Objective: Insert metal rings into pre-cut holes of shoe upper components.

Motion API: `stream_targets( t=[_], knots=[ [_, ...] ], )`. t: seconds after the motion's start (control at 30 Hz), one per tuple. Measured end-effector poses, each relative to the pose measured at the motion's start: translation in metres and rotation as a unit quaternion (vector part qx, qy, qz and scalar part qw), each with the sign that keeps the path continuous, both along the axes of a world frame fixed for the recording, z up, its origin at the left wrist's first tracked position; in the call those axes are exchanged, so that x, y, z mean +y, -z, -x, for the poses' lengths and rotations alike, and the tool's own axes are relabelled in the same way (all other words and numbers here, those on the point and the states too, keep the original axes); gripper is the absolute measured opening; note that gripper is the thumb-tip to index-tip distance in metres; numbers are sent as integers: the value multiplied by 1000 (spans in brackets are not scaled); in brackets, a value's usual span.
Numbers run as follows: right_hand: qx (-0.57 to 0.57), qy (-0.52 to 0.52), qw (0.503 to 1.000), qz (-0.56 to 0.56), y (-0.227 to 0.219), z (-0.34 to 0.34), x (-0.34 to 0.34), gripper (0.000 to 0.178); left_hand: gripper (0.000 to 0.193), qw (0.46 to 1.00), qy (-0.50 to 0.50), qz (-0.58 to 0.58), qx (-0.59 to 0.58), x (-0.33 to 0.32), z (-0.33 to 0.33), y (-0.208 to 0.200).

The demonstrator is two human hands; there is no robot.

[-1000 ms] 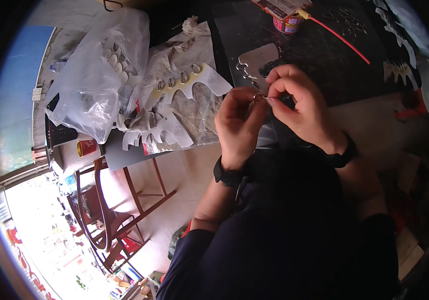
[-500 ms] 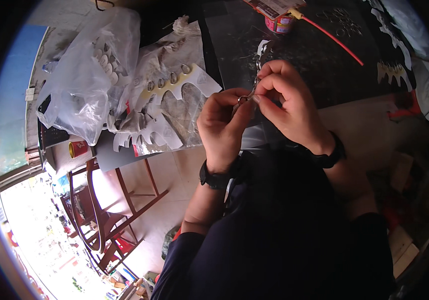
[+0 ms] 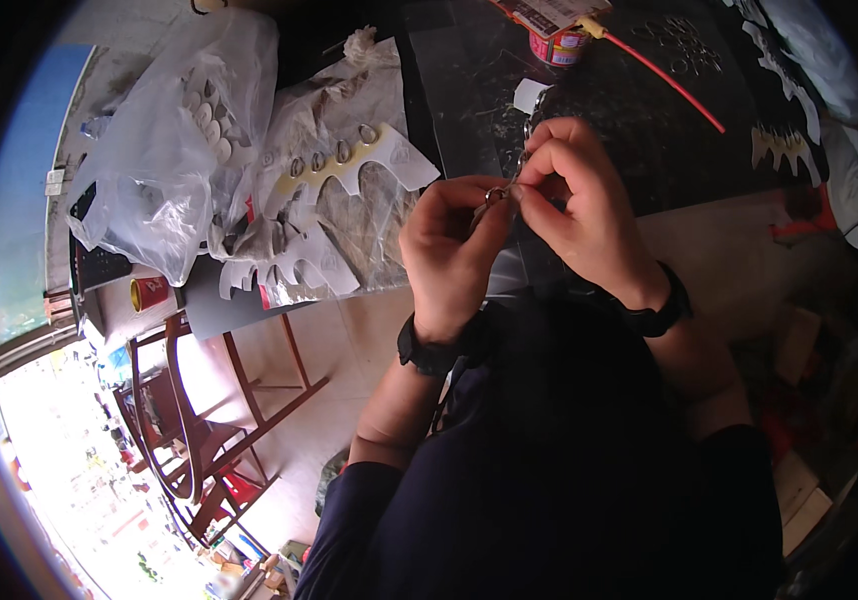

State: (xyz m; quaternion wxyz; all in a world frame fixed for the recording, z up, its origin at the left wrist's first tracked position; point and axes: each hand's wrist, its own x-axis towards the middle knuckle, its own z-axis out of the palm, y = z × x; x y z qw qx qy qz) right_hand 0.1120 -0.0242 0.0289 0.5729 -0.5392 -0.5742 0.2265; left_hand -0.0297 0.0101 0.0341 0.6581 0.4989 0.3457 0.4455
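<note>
My left hand [image 3: 452, 245] is closed, its thumb and forefinger pinching a small silver ring [image 3: 495, 195]. Right beside it, my right hand [image 3: 589, 220] pinches a thin silver chain [image 3: 527, 128] where it meets the ring. The fingertips of both hands nearly touch and hide the joint itself. From my right fingers the chain runs up toward a small white tag [image 3: 528, 96] on the black table mat. Left of my hands lies a scalloped white-and-yellow card strip [image 3: 404, 165] bearing several metal rings [image 3: 343, 152].
A clear plastic bag [image 3: 149, 170] of white discs stands at the left. Beyond my hands are a pink tub [image 3: 557, 50], a thin red rod [image 3: 666, 83] and scattered rings [image 3: 679, 45]. Another toothed strip [image 3: 787, 150] lies at the right. A wooden chair [image 3: 189, 420] stands below.
My left hand has moved slightly right with the ring, closer to my right fingertips. The white tag now lies turned flatter, showing more of its face.
</note>
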Motion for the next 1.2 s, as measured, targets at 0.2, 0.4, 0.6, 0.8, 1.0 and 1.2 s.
stream_targets(
  t=[0.2,0.4,0.6,0.8,1.0,1.2],
  knots=[
    [-181,14,983,-11,-19,-6,0,30,9,994,71,71,52,7,11,-5],
    [-280,-8,960,2,-21,-7,-2,15,16,969,194,39,146,35,20,-16],
    [-230,11,973,4,-16,-4,4,9,13,983,131,-25,126,43,9,-27],
    [-33,45,998,36,-14,4,2,8,18,857,-94,-415,290,24,-12,-18],
    [-73,49,996,-12,-10,5,0,9,12,944,-38,-270,186,18,-23,-1],
    [462,-51,873,150,-27,-4,-5,3,7,990,-7,-103,-101,4,-32,12]
  ],
)
